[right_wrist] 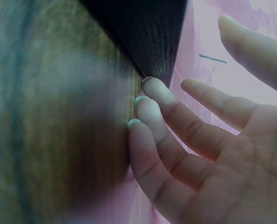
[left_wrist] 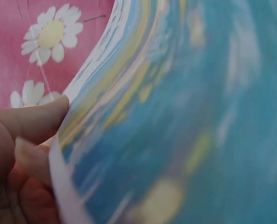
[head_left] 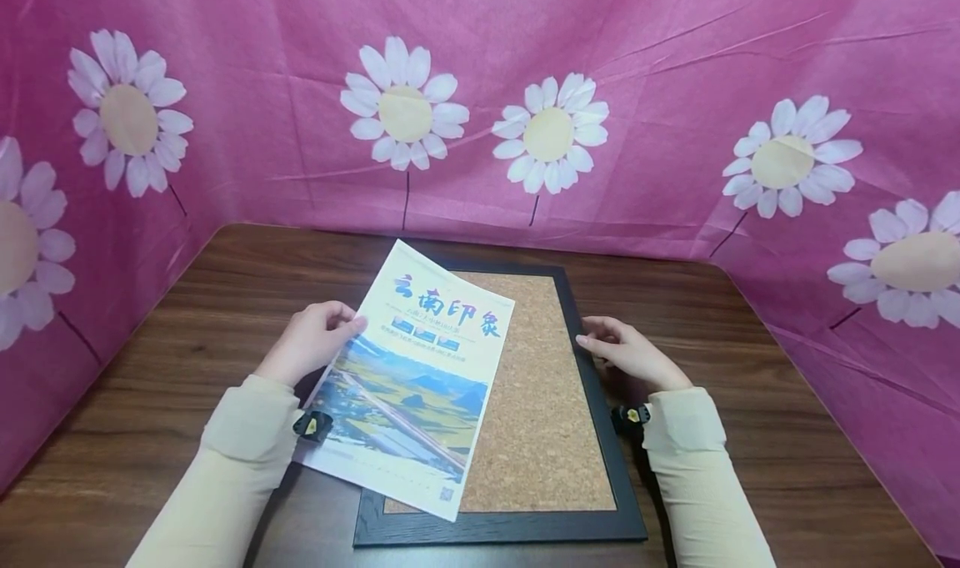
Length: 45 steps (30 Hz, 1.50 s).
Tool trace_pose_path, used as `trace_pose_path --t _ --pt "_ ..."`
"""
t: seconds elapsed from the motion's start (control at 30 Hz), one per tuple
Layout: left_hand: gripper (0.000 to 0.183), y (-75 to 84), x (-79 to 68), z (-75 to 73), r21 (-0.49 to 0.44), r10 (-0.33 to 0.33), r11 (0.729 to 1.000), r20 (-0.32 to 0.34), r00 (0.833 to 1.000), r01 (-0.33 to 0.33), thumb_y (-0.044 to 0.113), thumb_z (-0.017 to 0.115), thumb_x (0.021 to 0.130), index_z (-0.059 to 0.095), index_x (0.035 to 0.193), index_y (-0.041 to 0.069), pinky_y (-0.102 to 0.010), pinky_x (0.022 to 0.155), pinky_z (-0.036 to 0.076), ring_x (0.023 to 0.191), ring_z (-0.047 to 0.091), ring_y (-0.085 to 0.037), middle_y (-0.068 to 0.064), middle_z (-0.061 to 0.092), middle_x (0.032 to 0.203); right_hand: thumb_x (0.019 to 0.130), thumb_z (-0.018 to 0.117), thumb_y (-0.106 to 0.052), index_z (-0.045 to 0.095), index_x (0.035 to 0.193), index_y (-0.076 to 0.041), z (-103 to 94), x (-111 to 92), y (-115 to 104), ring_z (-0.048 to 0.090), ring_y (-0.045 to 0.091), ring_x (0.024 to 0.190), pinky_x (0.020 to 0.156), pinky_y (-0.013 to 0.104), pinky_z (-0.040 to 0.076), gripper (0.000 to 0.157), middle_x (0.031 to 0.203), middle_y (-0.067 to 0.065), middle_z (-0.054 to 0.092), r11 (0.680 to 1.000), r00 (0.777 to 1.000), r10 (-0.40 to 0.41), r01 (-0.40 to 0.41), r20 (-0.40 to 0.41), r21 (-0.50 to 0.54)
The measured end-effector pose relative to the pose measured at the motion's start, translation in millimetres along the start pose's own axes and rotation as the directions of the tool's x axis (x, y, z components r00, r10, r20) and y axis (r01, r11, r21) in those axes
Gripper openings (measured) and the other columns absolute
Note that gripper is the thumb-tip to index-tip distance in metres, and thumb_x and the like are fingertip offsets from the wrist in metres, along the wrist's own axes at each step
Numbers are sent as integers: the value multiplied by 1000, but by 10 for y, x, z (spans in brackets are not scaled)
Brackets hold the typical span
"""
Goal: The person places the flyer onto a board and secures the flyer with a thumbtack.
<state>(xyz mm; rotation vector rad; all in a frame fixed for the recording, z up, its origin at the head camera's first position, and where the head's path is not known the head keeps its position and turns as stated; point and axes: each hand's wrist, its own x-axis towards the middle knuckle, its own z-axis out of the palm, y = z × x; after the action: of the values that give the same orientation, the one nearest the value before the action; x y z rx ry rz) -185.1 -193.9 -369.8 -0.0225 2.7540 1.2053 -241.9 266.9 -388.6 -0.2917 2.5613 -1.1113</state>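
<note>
A printed poster with blue and purple Chinese characters above a landscape picture is tilted over the left part of a black-framed cork board. My left hand pinches the poster's left edge, with the thumb on the printed face. Close up in the left wrist view, the poster bends away from the thumb and fingers. At the board's right side, my right hand has its fingertips at the outer edge of the black frame. Its thumb stands apart from the frame in the right wrist view.
The board lies on a dark brown wooden table. A pink cloth printed with white daisies rises behind the table and along both sides. Each sleeve cuff has a small black device on it.
</note>
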Motion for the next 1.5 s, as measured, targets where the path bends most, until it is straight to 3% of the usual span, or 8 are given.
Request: trace_pose_path --t 0.17,0.33,0.63,0.83,1.0,1.2,1.37,1.5 --pt "33 85 -13 109 -69 -2 998 30 1000 4 26 57 101 60 119 -2 -30 66 57 80 61 -22 -18 64 102 100 57 -33 38 147 2 0 -7 -5 55 34 114 82 35 54 61 132 26 55 1000 1000 -9 9 -2 -5" --pt "32 136 -12 199 -103 5 995 55 998 1 22 58 100 60 119 -3 -30 63 59 78 62 -21 -18 64 102 100 58 -31 40 145 3 3 -6 -23 56 32 113 81 31 52 59 125 24 58 999 999 -33 33 -15 -24" --pt "31 161 23 271 -107 5 994 -2 1000 -5 24 56 101 61 120 -1 -28 62 55 65 60 -16 -15 64 94 101 56 -27 37 147 5 -39 -28 -21 61 27 102 76 32 53 59 125 26 58 999 999 -36 36 -25 16" --pt "31 245 45 306 -118 37 992 1 999 -36 22 58 100 61 118 -2 -30 62 54 60 57 -15 -15 64 92 102 56 -27 38 146 6 -89 -53 22 64 25 95 74 30 54 58 128 29 58 999 997 -29 31 -65 25" --pt "29 245 85 306 -124 21 992 30 999 -17 21 58 100 62 118 -2 -29 64 56 66 59 -17 -16 65 95 101 57 -29 40 145 6 -116 -55 43 65 17 87 72 28 55 58 124 29 61 998 994 -18 25 -110 54" --pt "32 253 164 251 -116 6 993 91 996 5 22 56 101 60 121 -4 -30 70 59 82 63 -20 -19 65 106 102 56 -28 45 140 9 -174 -83 80 64 8 78 70 25 56 54 119 28 63 989 975 65 -35 -212 145" --pt "32 288 236 218 -89 -13 996 136 991 25 22 55 102 60 121 -3 -32 74 59 89 63 -22 -19 64 109 102 55 -26 46 138 11 -230 -117 136 62 5 73 67 23 56 52 104 12 72 977 958 131 -80 -257 199" --pt "31 301 275 226 -89 -14 996 165 986 29 20 56 101 60 119 -4 -33 74 60 90 63 -23 -20 65 109 102 54 -22 46 136 12 -250 -136 158 61 4 69 65 22 55 49 95 1 71 968 948 170 -110 -269 226"
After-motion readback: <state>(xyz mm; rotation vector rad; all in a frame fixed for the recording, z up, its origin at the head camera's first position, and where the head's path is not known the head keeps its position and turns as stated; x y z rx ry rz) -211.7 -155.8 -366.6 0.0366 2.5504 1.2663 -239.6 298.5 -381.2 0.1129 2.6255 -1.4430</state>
